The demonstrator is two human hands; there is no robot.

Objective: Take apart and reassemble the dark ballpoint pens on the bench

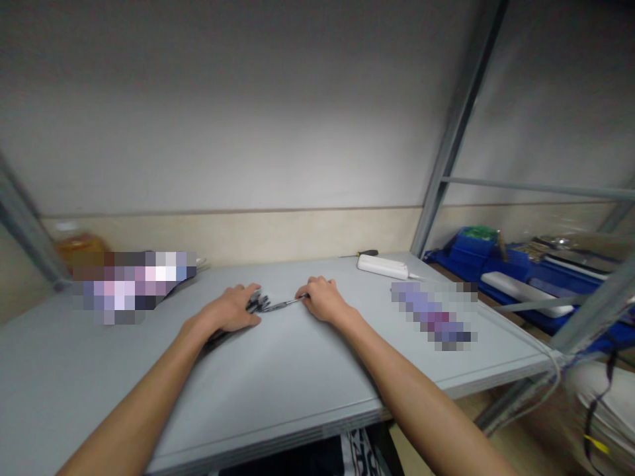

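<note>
My left hand (pixel 233 308) rests low over the tabletop, its fingers and thumb curved around a bunch of slender dark and clear pens (pixel 256 303). Their ends poke out toward the right, while the rest lies hidden under the palm. My right hand (pixel 323 299) is closed, pinching one end of a single thin pen (pixel 284 305). This pen lies between the two hands, its other end touching or close to the bunch. Fine detail is blurred.
Behind the hands, a white power strip (pixel 383 267) and a screwdriver (pixel 368 253) lie on the grey table (pixel 278 377). Blurred-out items flank both sides. A bottle of amber liquid (pixel 82 250) stands back left. Metal posts (pixel 454 132) and blue trays (pixel 471 250) are at right.
</note>
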